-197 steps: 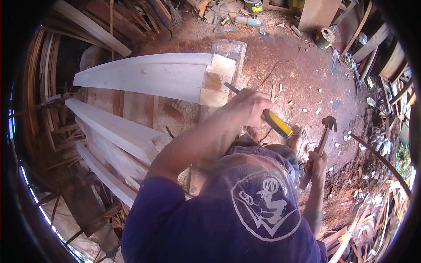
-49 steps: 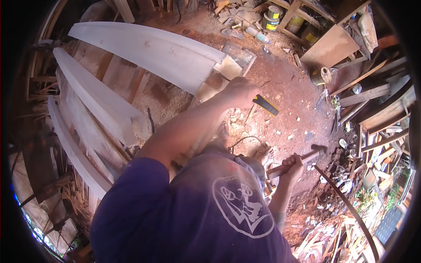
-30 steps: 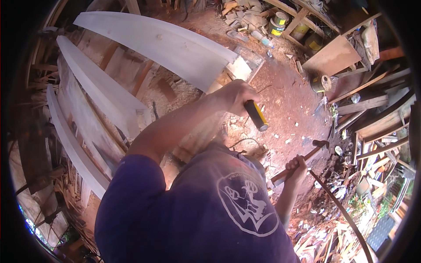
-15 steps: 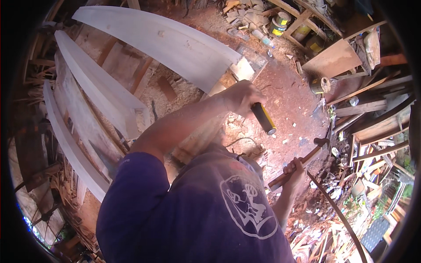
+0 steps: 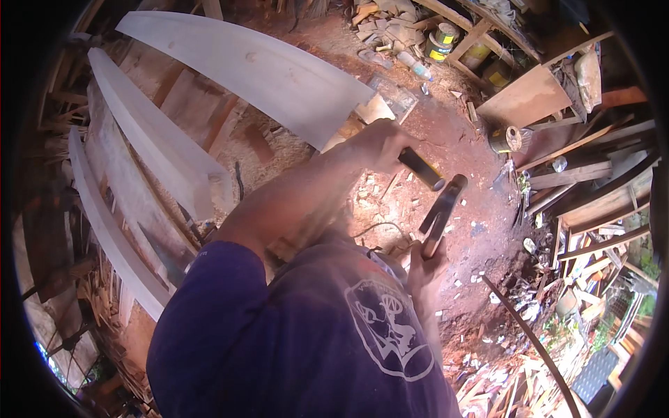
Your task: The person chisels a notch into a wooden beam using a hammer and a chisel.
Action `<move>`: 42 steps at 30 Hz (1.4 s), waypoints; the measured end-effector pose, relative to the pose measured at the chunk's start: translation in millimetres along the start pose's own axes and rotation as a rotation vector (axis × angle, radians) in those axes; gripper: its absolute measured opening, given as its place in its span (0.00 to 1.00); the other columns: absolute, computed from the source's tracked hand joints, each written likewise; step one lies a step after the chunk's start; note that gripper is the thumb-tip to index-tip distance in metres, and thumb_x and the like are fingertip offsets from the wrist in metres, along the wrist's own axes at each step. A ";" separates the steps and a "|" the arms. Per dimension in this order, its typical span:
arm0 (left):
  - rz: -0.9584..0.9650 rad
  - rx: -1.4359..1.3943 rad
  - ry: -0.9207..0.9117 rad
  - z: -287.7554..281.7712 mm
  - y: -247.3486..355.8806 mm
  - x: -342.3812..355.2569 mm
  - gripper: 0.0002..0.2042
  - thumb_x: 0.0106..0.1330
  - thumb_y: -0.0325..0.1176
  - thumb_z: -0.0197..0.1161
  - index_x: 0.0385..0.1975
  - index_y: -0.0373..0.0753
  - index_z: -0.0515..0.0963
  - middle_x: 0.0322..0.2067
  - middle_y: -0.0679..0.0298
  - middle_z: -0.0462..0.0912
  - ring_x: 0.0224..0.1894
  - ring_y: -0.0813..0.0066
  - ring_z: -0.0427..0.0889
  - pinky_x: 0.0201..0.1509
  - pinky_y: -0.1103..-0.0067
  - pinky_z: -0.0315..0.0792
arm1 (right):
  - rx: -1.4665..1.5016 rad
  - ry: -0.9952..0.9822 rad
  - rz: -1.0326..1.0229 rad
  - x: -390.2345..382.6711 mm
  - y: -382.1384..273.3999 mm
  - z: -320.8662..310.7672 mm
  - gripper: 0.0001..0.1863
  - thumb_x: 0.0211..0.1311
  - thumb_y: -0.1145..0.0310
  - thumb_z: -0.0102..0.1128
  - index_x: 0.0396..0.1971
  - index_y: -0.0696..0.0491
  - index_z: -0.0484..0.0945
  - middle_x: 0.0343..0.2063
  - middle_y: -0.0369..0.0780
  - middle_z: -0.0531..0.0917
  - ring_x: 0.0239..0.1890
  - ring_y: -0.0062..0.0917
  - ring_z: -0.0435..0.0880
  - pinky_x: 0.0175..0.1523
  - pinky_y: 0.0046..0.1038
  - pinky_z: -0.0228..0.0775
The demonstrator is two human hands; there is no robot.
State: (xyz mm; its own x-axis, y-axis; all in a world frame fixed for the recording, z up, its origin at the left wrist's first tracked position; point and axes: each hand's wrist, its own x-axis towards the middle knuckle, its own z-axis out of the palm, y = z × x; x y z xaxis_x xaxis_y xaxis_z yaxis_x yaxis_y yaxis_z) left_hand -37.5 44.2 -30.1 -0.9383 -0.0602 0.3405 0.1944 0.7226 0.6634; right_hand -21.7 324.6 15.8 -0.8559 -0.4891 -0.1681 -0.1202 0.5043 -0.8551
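My left hand [image 5: 385, 148] is closed around a chisel [image 5: 421, 169]. Its black and yellow handle sticks out to the right, capped at the end, while the blade is hidden behind my hand. My right hand [image 5: 428, 263] grips a hammer [image 5: 444, 205], whose dark head is close to the capped end, with a small gap between them in the picture. Beyond my left hand lies a long, pale curved wooden piece [image 5: 244, 66], its near end partly covered by that hand and forearm. Whether the chisel touches wood cannot be seen.
More curved pale pieces [image 5: 150, 136] lie to the left over sawdust. Wood scraps [image 5: 397, 28] and paint tins [image 5: 439, 51] are at the far side. Stacked boards [image 5: 526, 97] stand on the right. A thin dark strip [image 5: 533, 341] slants across the lower right, near scattered offcuts.
My right hand has swung the hammer leftward and up, bringing its head near the chisel handle. My left hand stays on the chisel, almost in place. The view has shifted slightly.
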 end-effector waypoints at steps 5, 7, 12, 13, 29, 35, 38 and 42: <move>-0.056 0.138 -0.134 4.6 -1.7 1.0 0.09 0.41 0.32 0.71 0.23 0.45 0.78 0.20 0.62 0.80 0.26 0.57 0.83 0.33 0.62 0.74 | 0.372 0.216 -0.196 -8.2 41.0 -18.1 0.07 0.64 0.70 0.54 0.26 0.52 0.67 0.11 0.31 0.65 0.10 0.13 0.62 0.14 0.18 0.55; -0.089 0.200 -0.195 11.8 1.0 5.0 0.09 0.41 0.33 0.70 0.23 0.45 0.78 0.20 0.61 0.80 0.26 0.57 0.83 0.33 0.62 0.75 | 0.600 0.463 -0.160 -8.2 32.8 -12.4 0.07 0.62 0.76 0.51 0.25 0.50 0.68 0.11 0.30 0.68 0.10 0.13 0.65 0.13 0.18 0.58; -0.184 0.343 -0.444 24.6 1.9 16.3 0.07 0.44 0.35 0.68 0.23 0.42 0.80 0.21 0.59 0.81 0.28 0.57 0.85 0.33 0.64 0.77 | 0.148 0.056 -0.023 11.1 47.3 5.6 0.06 0.60 0.72 0.58 0.28 0.52 0.70 0.14 0.33 0.72 0.10 0.14 0.63 0.13 0.14 0.52; -0.180 0.349 -0.450 27.1 -0.4 14.8 0.07 0.44 0.35 0.68 0.23 0.42 0.80 0.21 0.59 0.81 0.28 0.57 0.85 0.33 0.64 0.77 | 0.238 0.087 0.084 11.7 36.3 10.6 0.06 0.60 0.72 0.58 0.27 0.50 0.70 0.14 0.33 0.73 0.08 0.13 0.62 0.11 0.16 0.54; -0.415 0.249 -0.251 55.2 -24.3 30.4 0.04 0.57 0.29 0.63 0.30 0.42 0.83 0.26 0.59 0.84 0.32 0.61 0.86 0.37 0.66 0.79 | 0.220 -0.496 0.243 56.6 15.3 -33.7 0.04 0.58 0.75 0.53 0.25 0.54 0.70 0.16 0.32 0.71 0.16 0.15 0.70 0.18 0.25 0.61; -0.396 0.360 -0.197 34.3 -2.4 61.6 0.06 0.57 0.31 0.65 0.33 0.39 0.85 0.30 0.55 0.86 0.33 0.60 0.87 0.38 0.66 0.81 | 0.429 -0.228 0.345 68.7 11.1 -42.1 0.08 0.60 0.78 0.57 0.25 0.52 0.67 0.14 0.32 0.69 0.10 0.16 0.67 0.14 0.22 0.61; -0.364 0.322 -0.215 36.6 6.0 28.1 0.08 0.49 0.35 0.70 0.29 0.44 0.82 0.25 0.61 0.83 0.29 0.63 0.85 0.34 0.66 0.77 | 0.435 -0.286 0.375 40.2 48.7 -60.4 0.07 0.58 0.75 0.58 0.23 0.53 0.69 0.12 0.33 0.71 0.09 0.16 0.67 0.14 0.21 0.59; -0.067 0.156 0.040 16.7 28.5 -10.4 0.09 0.49 0.35 0.73 0.22 0.43 0.78 0.21 0.64 0.80 0.24 0.66 0.82 0.30 0.65 0.71 | 0.382 -0.145 0.537 10.1 72.3 -76.4 0.08 0.59 0.74 0.58 0.23 0.53 0.69 0.12 0.32 0.70 0.09 0.16 0.67 0.14 0.21 0.60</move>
State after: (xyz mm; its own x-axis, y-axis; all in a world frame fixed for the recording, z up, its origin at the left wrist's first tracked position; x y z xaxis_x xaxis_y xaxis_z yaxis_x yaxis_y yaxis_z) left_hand -26.9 76.9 -25.8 -0.9349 -0.1368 0.3276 0.0823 0.8141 0.5748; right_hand -77.5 410.5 -10.3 -0.6682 -0.3447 -0.6593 0.5119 0.4301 -0.7436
